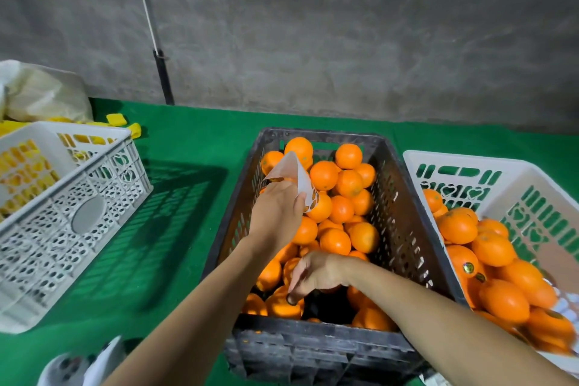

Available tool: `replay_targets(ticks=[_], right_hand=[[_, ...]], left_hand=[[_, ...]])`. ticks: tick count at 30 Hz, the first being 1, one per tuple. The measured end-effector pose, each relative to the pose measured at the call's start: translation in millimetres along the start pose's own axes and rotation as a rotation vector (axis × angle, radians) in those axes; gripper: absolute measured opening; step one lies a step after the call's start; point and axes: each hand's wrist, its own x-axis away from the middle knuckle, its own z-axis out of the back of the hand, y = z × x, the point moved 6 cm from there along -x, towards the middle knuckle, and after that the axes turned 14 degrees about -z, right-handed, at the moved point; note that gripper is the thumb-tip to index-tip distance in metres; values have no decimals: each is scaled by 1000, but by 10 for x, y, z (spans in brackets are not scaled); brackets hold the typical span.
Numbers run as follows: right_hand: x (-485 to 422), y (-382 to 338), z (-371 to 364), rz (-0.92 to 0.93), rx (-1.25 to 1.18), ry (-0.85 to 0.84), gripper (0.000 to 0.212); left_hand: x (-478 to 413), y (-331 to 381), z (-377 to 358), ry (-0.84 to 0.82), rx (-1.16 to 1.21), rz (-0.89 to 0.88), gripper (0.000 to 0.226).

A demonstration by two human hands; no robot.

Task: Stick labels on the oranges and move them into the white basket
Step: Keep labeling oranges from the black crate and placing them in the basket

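Note:
A black crate (404,229) in the middle holds several oranges (335,207). My left hand (277,216) is over the crate and pinches a curled white label sheet (293,174). My right hand (313,274) reaches down into the near end of the crate, its fingertips pressing a dark round label (290,300) onto an orange (283,305). On the right stands a white basket (463,166) with several oranges (492,247), some showing labels (469,267).
A second white basket (78,197) stands at the left on the green table cover (175,197), with yellow items seen through its far wall. A plastic bag (40,94) lies behind it. A grey wall (313,41) runs along the back. White objects (84,363) sit at the bottom left.

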Motion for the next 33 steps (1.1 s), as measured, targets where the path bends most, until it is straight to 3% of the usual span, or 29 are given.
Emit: replay_targets(ticks=[6, 12, 18, 22, 27, 33], right_hand=[[-18, 23, 110, 59, -16, 65, 39], [7, 217, 252, 9, -189, 84, 34], [37, 62, 76, 62, -57, -39, 25], [82, 23, 141, 84, -77, -5, 32], [122, -146, -131, 138, 350, -122, 73], [174, -249, -93, 203, 556, 42, 71]], left_hand=[[-21, 36, 36, -8, 50, 2, 24], [-13, 48, 72, 28, 30, -11, 21], [-13, 23, 53, 48, -15, -16, 24], [-4, 16, 44, 26, 12, -11, 28], [0, 25, 48, 12, 24, -13, 29], [1, 30, 54, 12, 36, 14, 28]])
